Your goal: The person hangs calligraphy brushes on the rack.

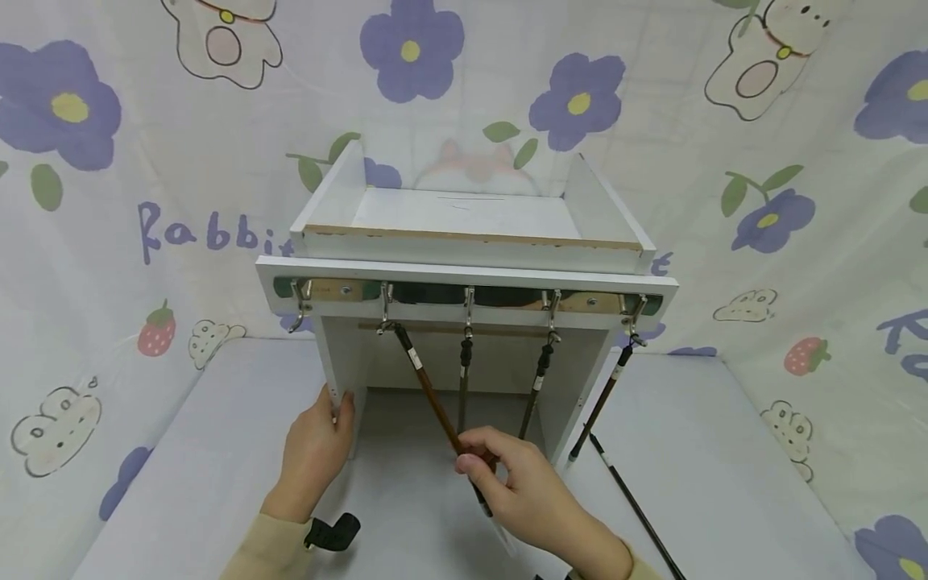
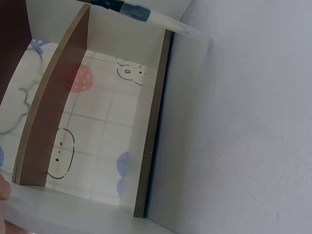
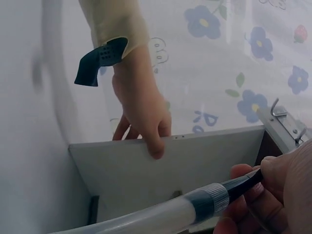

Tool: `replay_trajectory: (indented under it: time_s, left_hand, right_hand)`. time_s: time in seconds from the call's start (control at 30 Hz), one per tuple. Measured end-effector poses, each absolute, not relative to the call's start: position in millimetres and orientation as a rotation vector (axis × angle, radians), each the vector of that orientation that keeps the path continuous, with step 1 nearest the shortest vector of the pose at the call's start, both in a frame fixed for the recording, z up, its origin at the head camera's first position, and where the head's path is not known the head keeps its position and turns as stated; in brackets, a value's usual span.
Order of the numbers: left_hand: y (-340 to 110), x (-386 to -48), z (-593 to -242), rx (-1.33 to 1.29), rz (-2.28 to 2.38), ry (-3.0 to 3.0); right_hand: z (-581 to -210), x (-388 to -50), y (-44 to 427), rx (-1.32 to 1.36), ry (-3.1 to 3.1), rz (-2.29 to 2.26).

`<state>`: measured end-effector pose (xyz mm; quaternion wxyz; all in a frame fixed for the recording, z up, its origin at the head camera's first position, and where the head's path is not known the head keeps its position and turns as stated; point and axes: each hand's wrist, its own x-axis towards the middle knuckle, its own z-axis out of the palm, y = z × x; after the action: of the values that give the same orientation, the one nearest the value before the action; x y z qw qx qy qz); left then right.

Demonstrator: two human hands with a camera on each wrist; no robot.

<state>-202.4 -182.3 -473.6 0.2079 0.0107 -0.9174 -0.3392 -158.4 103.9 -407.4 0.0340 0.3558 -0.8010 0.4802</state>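
Note:
A white wooden stand (image 1: 464, 270) with a row of metal hooks (image 1: 469, 302) on its front rail stands on the table. My left hand (image 1: 313, 451) grips the front edge of its left side panel (image 3: 209, 146), thumb on the inner face. My right hand (image 1: 518, 487) pinches a brown writing brush (image 1: 429, 391) near its lower end. The top of that brush is at the second hook from the left, and it slants down to the right. A clear cap (image 3: 156, 217) covers its tip. Three other brushes, including a dark one (image 1: 602, 403) at the right, hang from hooks.
Another dark brush (image 1: 638, 503) lies on the white table (image 1: 696, 459) to the right of the stand. The leftmost hook (image 1: 297, 306) bears nothing. A patterned cloth (image 1: 464, 113) with flowers and rabbits hangs behind and at the sides.

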Motion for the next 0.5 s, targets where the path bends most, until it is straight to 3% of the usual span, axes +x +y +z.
replay_trajectory:
  time_s: [0.5]
  left_hand:
    - [-184,-202,-475,0.017,-0.941,-2.540]
  right_hand:
    - [-418,-157,109,0.999,-2.512,1.488]
